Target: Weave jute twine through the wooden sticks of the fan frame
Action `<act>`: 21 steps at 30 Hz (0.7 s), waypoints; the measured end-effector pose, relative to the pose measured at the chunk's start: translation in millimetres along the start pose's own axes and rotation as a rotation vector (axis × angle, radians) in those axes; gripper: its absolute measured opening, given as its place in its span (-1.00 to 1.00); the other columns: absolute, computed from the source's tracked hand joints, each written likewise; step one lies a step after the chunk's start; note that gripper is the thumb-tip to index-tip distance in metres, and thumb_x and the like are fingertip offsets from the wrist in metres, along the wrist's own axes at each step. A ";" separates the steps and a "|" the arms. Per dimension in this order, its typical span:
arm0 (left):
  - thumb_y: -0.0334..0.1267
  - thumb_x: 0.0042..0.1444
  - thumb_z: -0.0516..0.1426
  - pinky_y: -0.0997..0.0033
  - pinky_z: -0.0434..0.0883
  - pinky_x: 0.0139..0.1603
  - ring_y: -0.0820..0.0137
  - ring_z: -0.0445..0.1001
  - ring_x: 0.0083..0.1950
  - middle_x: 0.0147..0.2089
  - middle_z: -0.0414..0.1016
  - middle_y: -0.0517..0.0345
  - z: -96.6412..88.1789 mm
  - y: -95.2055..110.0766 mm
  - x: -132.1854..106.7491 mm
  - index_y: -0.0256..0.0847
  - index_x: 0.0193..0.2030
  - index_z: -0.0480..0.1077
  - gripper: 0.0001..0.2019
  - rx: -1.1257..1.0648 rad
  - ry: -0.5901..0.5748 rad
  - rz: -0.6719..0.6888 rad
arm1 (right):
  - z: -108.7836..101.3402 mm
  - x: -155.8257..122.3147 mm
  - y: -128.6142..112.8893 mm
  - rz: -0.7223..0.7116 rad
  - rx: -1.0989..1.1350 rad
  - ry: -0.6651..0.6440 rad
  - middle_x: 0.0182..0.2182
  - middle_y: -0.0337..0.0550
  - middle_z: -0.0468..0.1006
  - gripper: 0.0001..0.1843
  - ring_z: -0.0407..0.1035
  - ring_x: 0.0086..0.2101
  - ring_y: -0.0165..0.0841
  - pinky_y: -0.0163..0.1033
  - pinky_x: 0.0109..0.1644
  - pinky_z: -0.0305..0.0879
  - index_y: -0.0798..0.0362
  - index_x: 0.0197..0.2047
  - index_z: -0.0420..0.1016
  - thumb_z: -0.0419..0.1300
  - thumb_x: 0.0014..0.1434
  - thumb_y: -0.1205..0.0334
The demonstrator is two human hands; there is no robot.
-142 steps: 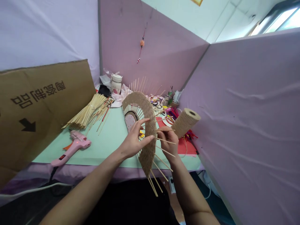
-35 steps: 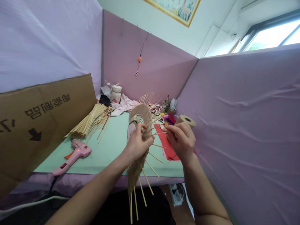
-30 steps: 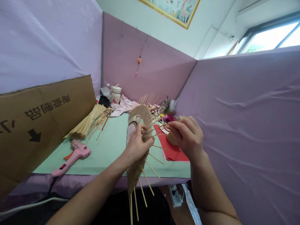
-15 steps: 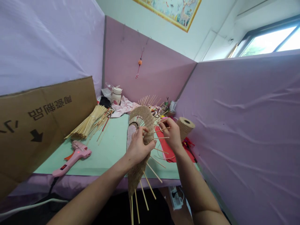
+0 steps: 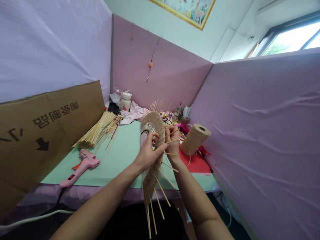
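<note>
A curved, woven twine piece (image 5: 151,178) stands on edge before me, with thin wooden sticks (image 5: 160,203) fanning out from its rim. My left hand (image 5: 148,150) is closed on it, thumb against the woven band and fingers through the gap on the inner side. At the right edge, my right hand (image 5: 172,138) is pinched among the upper sticks; its fingertips are partly hidden. It appears to hold the thin twine, a loop of which hangs by the spool (image 5: 195,139). A dark, curved band crosses the sticks inside the piece.
A pink glue gun (image 5: 81,166) with a lit red light lies left on the green tabletop (image 5: 120,160). Behind it are a stick bundle (image 5: 96,130) and a cardboard sheet (image 5: 50,133). A white jar (image 5: 125,101) stands at the back. Red sheets (image 5: 193,163) lie right.
My right hand has moved left and in behind the sticks, closer to the woven edge. The woven piece has shifted slightly right in view. My left hand keeps its hold.
</note>
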State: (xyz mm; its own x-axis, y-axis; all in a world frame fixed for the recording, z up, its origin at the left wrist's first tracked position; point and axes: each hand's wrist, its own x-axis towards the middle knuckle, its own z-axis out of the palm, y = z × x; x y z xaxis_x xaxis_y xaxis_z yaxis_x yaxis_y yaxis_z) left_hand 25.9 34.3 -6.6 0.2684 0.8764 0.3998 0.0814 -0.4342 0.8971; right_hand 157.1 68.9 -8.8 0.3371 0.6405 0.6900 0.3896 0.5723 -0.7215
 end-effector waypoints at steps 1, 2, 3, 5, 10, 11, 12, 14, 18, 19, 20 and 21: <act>-0.01 0.15 0.10 0.37 0.33 -0.10 0.37 0.37 -0.16 -0.22 0.33 0.20 -4.2 1.3 1.5 -0.13 -0.09 0.23 -0.70 -0.008 -0.030 -0.001 | 0.6 -0.2 -1.1 -0.006 -0.010 0.007 -0.40 -0.27 0.36 -0.77 0.25 -0.40 -0.42 -0.30 -0.28 0.21 0.02 -0.29 0.24 0.08 0.27 0.05; 0.01 0.19 0.05 0.37 0.33 -0.12 0.38 0.38 -0.19 -0.26 0.34 0.21 -8.7 2.9 3.5 -0.13 -0.11 0.24 -0.72 -0.006 -0.058 -0.001 | 1.2 -0.3 -2.5 -0.010 -0.021 0.011 -0.42 -0.29 0.35 -0.77 0.25 -0.41 -0.42 -0.30 -0.29 0.20 0.02 -0.30 0.24 0.08 0.27 0.05; 0.03 0.21 0.02 0.37 0.33 -0.14 0.38 0.39 -0.22 -0.29 0.36 0.22 -13.4 4.9 5.8 -0.14 -0.12 0.25 -0.71 0.011 -0.084 -0.002 | 2.0 -0.4 -4.0 -0.013 -0.032 0.012 -0.43 -0.30 0.34 -0.77 0.24 -0.42 -0.42 -0.30 -0.29 0.20 0.02 -0.31 0.24 0.09 0.27 0.05; 0.08 0.21 0.02 0.34 0.34 -0.17 0.35 0.43 -0.25 -0.30 0.42 0.19 -22.5 9.6 10.8 -0.15 -0.12 0.25 -0.67 0.082 -0.106 -0.018 | 3.9 -0.4 -6.5 -0.017 -0.045 0.009 -0.45 -0.31 0.33 -0.76 0.23 -0.43 -0.42 -0.30 -0.31 0.19 0.02 -0.32 0.24 0.09 0.27 0.04; 0.09 0.13 0.12 0.27 0.37 -0.15 0.26 0.51 -0.25 -0.31 0.52 0.15 -39.0 18.6 20.9 -0.20 0.19 0.12 -0.41 0.158 -0.163 -0.071 | 9.7 0.6 -9.5 -0.031 -0.052 -0.020 -0.46 -0.30 0.33 -0.73 0.23 -0.43 -0.41 -0.30 -0.31 0.19 0.02 -0.34 0.27 0.07 0.28 0.02; 0.08 0.14 0.13 0.28 0.37 -0.16 0.27 0.52 -0.26 -0.33 0.52 0.17 -41.1 18.9 22.6 -0.20 0.26 0.06 -0.35 0.138 -0.188 -0.069 | 10.6 1.2 -9.6 -0.034 -0.053 -0.027 -0.46 -0.30 0.34 -0.73 0.23 -0.43 -0.41 -0.30 -0.31 0.19 0.02 -0.34 0.27 0.07 0.28 0.02; 0.07 0.14 0.12 0.29 0.38 -0.18 0.27 0.52 -0.27 -0.35 0.52 0.18 -42.8 18.6 24.3 -0.20 0.30 0.04 -0.32 0.115 -0.206 -0.065 | 11.4 1.8 -9.5 -0.040 -0.056 -0.033 -0.46 -0.30 0.34 -0.74 0.24 -0.43 -0.41 -0.30 -0.31 0.19 0.02 -0.34 0.28 0.07 0.28 0.02; 0.09 0.17 0.09 0.32 0.39 -0.22 0.29 0.53 -0.30 -0.36 0.51 0.18 -45.1 16.8 28.1 -0.20 0.27 0.12 -0.38 0.078 -0.216 -0.068 | 12.3 3.5 -9.0 -0.061 -0.074 -0.039 -0.46 -0.30 0.35 -0.75 0.25 -0.43 -0.41 -0.30 -0.31 0.19 0.02 -0.33 0.30 0.08 0.28 0.03; 0.14 0.20 0.01 0.35 0.43 -0.34 0.34 0.53 -0.43 -0.34 0.53 0.14 -47.1 15.2 35.1 -0.21 0.04 0.29 -0.52 0.049 -0.180 -0.127 | 12.1 7.3 -8.5 -0.107 -0.123 -0.062 -0.44 -0.30 0.37 -0.77 0.24 -0.44 -0.42 -0.31 -0.33 0.18 0.03 -0.31 0.32 0.08 0.28 0.06; 0.15 0.19 0.02 0.36 0.43 -0.36 0.34 0.53 -0.46 -0.35 0.53 0.14 -47.4 16.2 36.4 -0.20 0.02 0.29 -0.52 0.059 -0.173 -0.138 | 11.6 8.3 -8.9 -0.116 -0.136 -0.070 -0.45 -0.30 0.37 -0.78 0.23 -0.45 -0.43 -0.32 -0.35 0.16 0.03 -0.31 0.32 0.08 0.28 0.07; 0.17 0.17 0.03 0.36 0.43 -0.38 0.34 0.53 -0.48 -0.38 0.53 0.15 -47.5 17.6 37.5 -0.20 0.01 0.29 -0.51 0.074 -0.170 -0.148 | 10.8 9.3 -9.5 -0.126 -0.152 -0.077 -0.46 -0.31 0.37 -0.79 0.22 -0.47 -0.43 -0.32 -0.37 0.15 0.03 -0.32 0.32 0.08 0.28 0.08; 0.18 0.14 0.05 0.37 0.43 -0.41 0.32 0.54 -0.49 -0.40 0.53 0.15 -47.6 19.3 38.5 -0.20 0.01 0.28 -0.50 0.088 -0.167 -0.160 | 9.9 10.5 -10.3 -0.137 -0.168 -0.084 -0.48 -0.32 0.36 -0.79 0.20 -0.48 -0.44 -0.33 -0.39 0.13 0.03 -0.32 0.33 0.08 0.28 0.10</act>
State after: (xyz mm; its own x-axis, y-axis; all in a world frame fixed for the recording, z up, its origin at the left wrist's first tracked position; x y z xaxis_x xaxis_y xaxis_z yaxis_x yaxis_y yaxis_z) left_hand -7.9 69.6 35.1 0.3995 0.8921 0.2109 0.2166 -0.3155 0.9239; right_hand 148.1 74.8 5.3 0.2015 0.6071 0.7686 0.5664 0.5680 -0.5971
